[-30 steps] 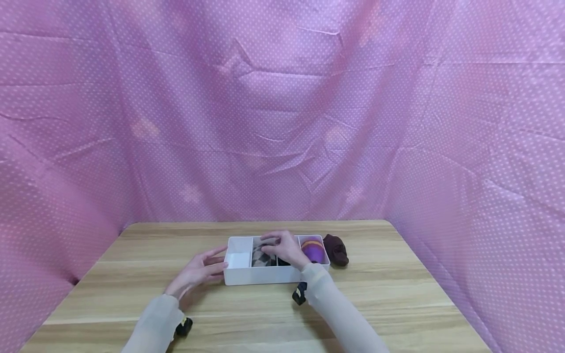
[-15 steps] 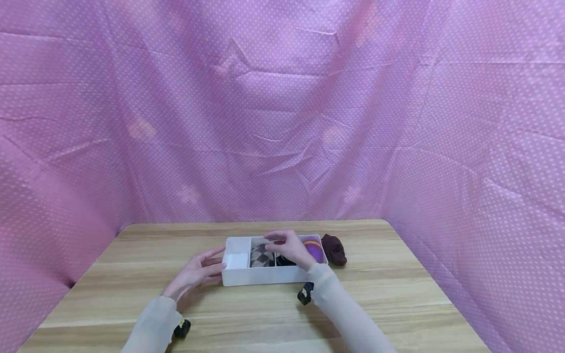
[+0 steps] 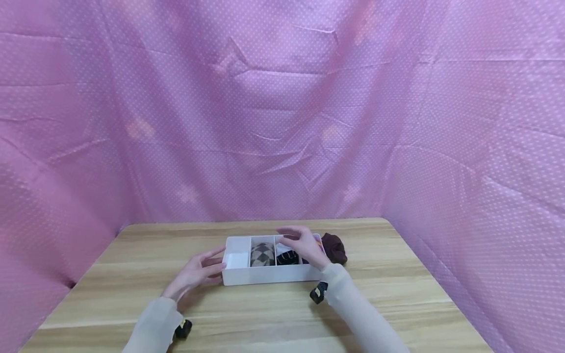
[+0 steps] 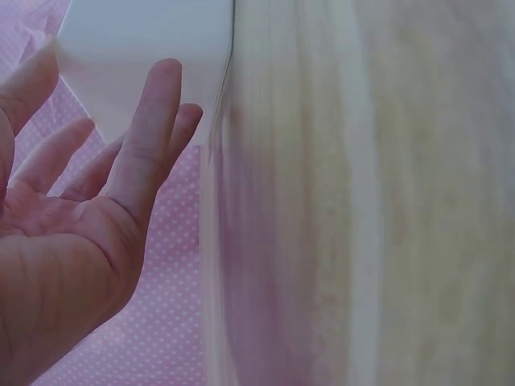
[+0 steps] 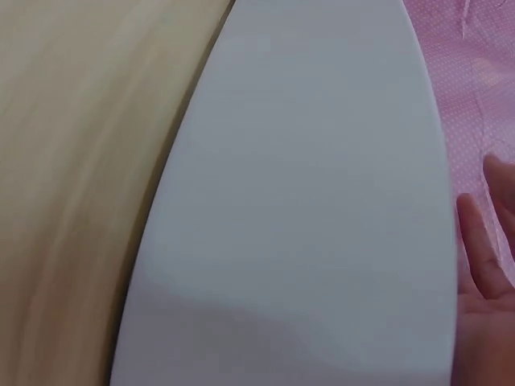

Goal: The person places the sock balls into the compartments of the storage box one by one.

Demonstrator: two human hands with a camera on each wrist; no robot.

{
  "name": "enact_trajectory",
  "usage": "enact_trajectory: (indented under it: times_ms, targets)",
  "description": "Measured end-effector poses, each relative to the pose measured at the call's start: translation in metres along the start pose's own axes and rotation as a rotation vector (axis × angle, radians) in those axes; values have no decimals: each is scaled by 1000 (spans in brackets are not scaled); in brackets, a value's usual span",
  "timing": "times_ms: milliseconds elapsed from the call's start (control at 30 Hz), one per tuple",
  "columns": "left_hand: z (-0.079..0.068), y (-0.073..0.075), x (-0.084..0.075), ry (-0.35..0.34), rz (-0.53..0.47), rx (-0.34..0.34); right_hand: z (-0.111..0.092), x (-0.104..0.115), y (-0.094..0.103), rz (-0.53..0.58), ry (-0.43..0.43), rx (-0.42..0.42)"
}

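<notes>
A white box [image 3: 265, 277] with several compartments stands on the table. My left hand [image 3: 196, 270] touches its left end with fingers extended, the left wrist view showing them against the white end wall [image 4: 153, 40]. Above the right half of the box, my right hand [image 3: 304, 246] hovers with loosely bent fingers and nothing held. A checkered brown-and-grey rolled cloth [image 3: 262, 255], like a sock, fills the second compartment from the left. Beside it lies a black-and-white rolled cloth [image 3: 288, 257]. The purple roll [image 3: 319, 240] in the right compartment is mostly hidden by my right hand.
A dark maroon bundle of cloth [image 3: 334, 249] sits on the wooden table [image 3: 247, 318] against the box's right end. The leftmost compartment [image 3: 237, 250] shows its bare white bottom. Pink dotted curtain [image 3: 265, 122] encloses the table at the back and sides.
My right hand has moved right, from over the checkered roll to over the right compartments, uncovering the checkered and the black-and-white rolls. The left hand stays at the box's left end.
</notes>
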State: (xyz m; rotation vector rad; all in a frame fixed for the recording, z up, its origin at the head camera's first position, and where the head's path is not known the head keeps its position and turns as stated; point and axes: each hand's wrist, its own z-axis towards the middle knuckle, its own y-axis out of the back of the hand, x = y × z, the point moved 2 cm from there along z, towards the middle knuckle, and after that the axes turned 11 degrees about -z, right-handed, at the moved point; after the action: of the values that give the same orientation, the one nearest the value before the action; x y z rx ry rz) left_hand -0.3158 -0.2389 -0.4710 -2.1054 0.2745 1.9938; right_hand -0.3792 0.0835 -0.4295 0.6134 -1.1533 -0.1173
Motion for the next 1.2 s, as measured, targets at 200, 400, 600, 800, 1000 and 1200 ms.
enact_trajectory:
  times_ms: [200, 400, 600, 800, 1000, 1200]
  targets:
    - [1, 2, 0, -1, -20, 5, -6, -14, 19, 34, -42, -87]
    - [4, 6, -1, 1, -9, 3, -8, -18, 44, 47, -52, -130]
    - [6, 9, -3, -12, 7, 40, -11, -35, 67, 41, -63, -159]
    - [6, 10, -3, 9, -2, 40, -17, -53, 85, 13, -135, -218]
    - [1, 6, -2, 17, -22, 10, -26, -66, 97, -43, -179, -235]
    - [-1, 2, -3, 10, -8, 14, -33, -83, 107, -92, -164, -141]
